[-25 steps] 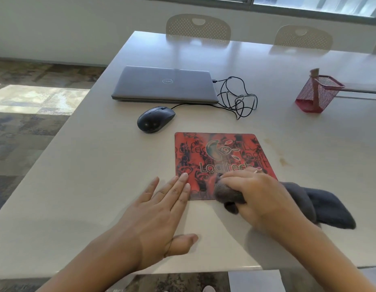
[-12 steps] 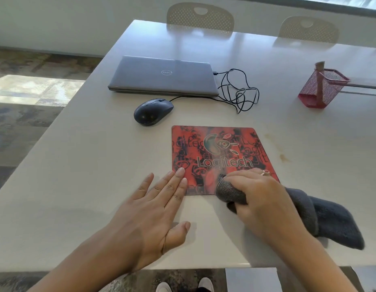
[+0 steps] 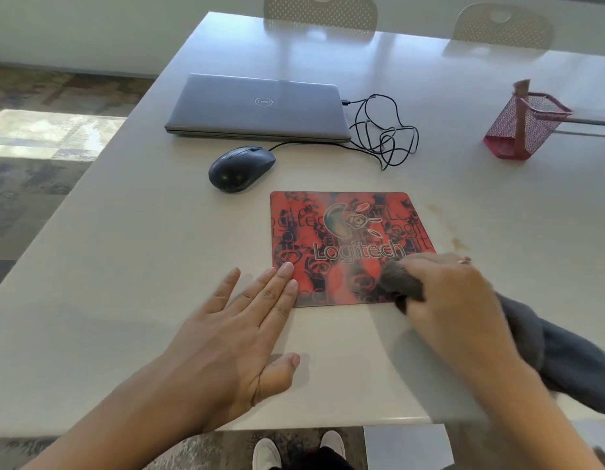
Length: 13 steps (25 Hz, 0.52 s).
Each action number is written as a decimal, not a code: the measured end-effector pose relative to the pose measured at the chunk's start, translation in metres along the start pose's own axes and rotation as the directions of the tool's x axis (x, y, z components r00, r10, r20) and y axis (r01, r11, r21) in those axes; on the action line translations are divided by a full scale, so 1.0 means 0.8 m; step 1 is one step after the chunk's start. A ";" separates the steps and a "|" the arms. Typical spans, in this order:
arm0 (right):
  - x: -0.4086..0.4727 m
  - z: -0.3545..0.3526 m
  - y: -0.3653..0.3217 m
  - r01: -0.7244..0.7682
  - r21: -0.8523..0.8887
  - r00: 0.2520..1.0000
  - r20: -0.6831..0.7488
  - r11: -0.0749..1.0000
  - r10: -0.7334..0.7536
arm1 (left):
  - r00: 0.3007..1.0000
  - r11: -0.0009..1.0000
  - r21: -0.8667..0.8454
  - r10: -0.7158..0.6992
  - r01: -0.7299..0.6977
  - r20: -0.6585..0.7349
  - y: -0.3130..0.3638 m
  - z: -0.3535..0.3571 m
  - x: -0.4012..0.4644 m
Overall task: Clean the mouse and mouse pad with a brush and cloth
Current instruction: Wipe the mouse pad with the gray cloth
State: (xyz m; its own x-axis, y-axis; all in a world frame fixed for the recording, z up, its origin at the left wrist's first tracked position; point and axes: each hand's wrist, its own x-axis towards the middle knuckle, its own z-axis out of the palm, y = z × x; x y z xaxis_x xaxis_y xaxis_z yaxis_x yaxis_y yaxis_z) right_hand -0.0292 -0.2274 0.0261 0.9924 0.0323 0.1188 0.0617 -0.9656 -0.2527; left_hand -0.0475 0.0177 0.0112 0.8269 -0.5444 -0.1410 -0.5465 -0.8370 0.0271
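Observation:
A red and black mouse pad [image 3: 341, 232] lies flat on the white table [image 3: 124, 266]. My right hand [image 3: 450, 300] grips a bunched grey cloth [image 3: 565, 361] and presses it on the pad's near right corner; the cloth's tail trails off to the right. My left hand [image 3: 240, 334] lies flat with straight fingers, its fingertips on the pad's near left corner. A black wired mouse [image 3: 241, 167] sits off the pad, to its far left. A brush handle [image 3: 519, 113] stands in a red mesh holder [image 3: 526, 130] at the far right.
A closed grey laptop [image 3: 257, 108] lies behind the mouse, with the tangled mouse cable [image 3: 385, 134] to its right. Brownish stains [image 3: 458, 242] mark the table right of the pad. Two chairs [image 3: 319, 11] stand at the far edge. The table's near edge runs just below my wrists.
My right hand has slid the cloth to the right along the pad's near edge, uncovering more of the lettering. My left hand stays in place on the corner.

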 end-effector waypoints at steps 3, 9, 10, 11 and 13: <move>0.002 -0.004 0.002 -0.066 -0.045 0.998 -0.026 0.997 0.065 | 0.995 1.000 0.025 0.002 -0.005 0.098 0.001 -0.003 -0.001; -0.003 0.022 -0.079 0.225 0.050 0.973 0.042 0.973 -0.227 | 1.000 0.999 0.041 -0.018 0.018 -0.005 0.004 -0.008 -0.003; 0.001 0.019 -0.067 0.184 0.054 0.981 0.051 0.981 -0.187 | 1.000 0.999 0.032 -0.007 0.008 -0.012 0.003 -0.008 -0.003; 0.004 0.013 -0.049 0.120 0.034 0.990 0.064 0.992 -0.122 | 1.000 0.999 0.034 0.007 -0.006 -0.021 0.003 -0.008 -0.002; 0.008 0.001 -0.016 -0.016 -0.021 0.998 0.061 1.000 0.017 | 1.000 0.999 0.035 0.018 -0.017 -0.024 0.002 -0.009 -0.002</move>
State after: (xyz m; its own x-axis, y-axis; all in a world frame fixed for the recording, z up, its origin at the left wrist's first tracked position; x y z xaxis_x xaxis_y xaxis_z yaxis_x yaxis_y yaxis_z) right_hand -0.0235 -0.2148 0.0295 0.9980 0.0314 0.0553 0.0436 -0.9711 -0.2348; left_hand -0.0490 0.0168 0.0184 0.8199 -0.5606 -0.1165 -0.5649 -0.8251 -0.0054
